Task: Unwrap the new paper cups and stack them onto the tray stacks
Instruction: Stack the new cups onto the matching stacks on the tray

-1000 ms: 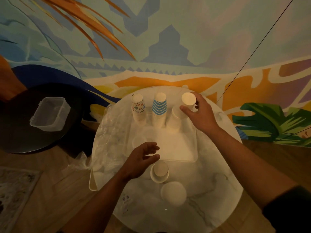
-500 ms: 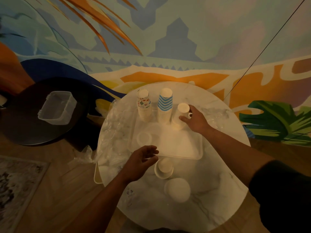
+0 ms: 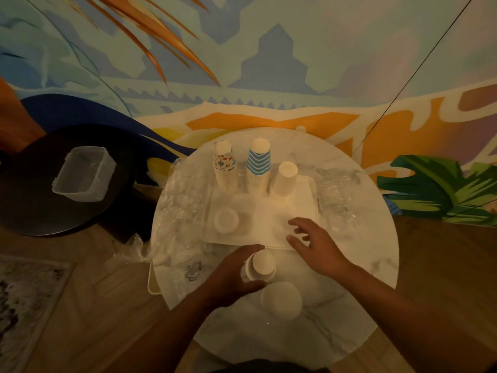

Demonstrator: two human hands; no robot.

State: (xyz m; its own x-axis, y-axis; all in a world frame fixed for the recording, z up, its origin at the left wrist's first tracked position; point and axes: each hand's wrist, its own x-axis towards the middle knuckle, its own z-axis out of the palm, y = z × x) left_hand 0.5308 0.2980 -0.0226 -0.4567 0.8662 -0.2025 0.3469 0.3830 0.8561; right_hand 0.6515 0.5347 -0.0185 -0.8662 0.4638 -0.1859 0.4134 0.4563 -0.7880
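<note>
Item: 3 inverted cup stacks at the far edge of the tray (image 3: 304, 244); white stack (image 3: 285, 179) rightmost. Left hand (image 3: 231, 275) curled round a short stack of white cups (image 3: 262, 266) on the table (image 3: 363, 265), just in front of the tray. Right hand (image 3: 317, 242) empty, fingers spread, over the tray's near edge. Step: fetching the next cups; next move likely calls for lifting them onto the white stack. Change: 0.5 s ago the right hand was at the white stack; it has since drawn back, and the left hand has closed on the cups
</note>
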